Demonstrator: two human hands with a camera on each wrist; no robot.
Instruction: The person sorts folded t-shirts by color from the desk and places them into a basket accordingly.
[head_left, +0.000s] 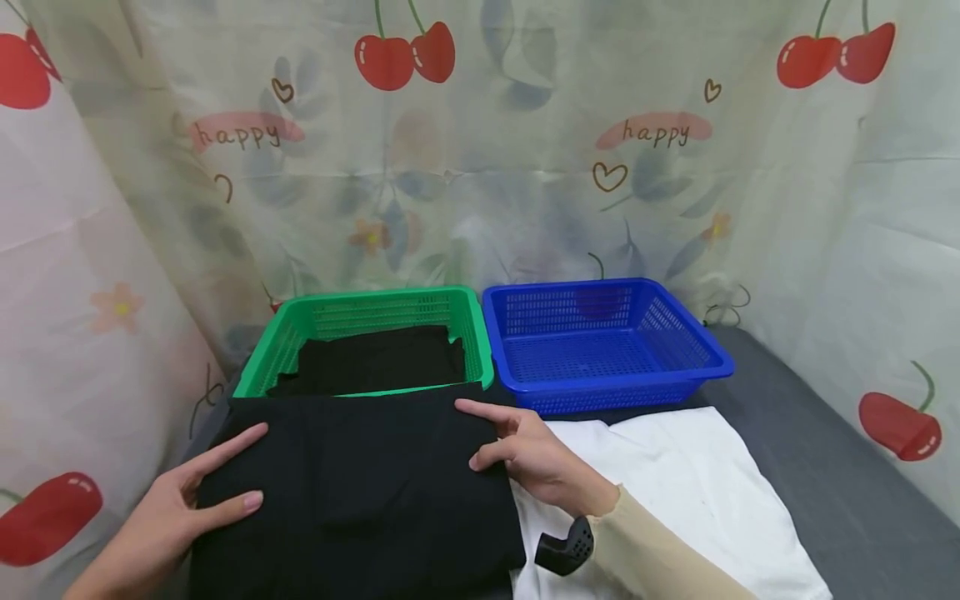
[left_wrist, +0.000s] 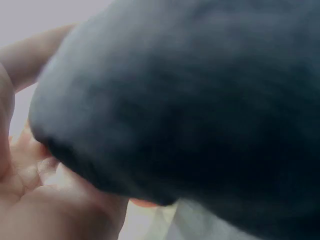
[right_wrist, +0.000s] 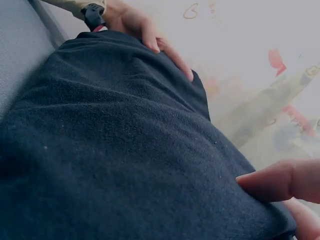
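Observation:
A folded black cloth (head_left: 360, 483), likely a garment, spans the space between both hands in the head view. The left hand (head_left: 176, 500) grips its left edge, thumb and index finger on top, the other fingers hidden beneath. At the upper right edge the right hand (head_left: 540, 458) holds it the same way. The left wrist view shows the dark fabric (left_wrist: 165, 100) lying over the left palm (left_wrist: 55, 210). In the right wrist view, creases run along the cloth (right_wrist: 130, 120) between the hands. Its far edge overlaps the front of a green basket (head_left: 480, 333).
Another folded black cloth (head_left: 382, 358) lies inside the green basket. A blue basket (head_left: 712, 367) stands beside it on the right. White fabric (head_left: 690, 483) is spread on the grey table surface (head_left: 825, 450) at right. A printed curtain (head_left: 525, 217) encloses the back and sides.

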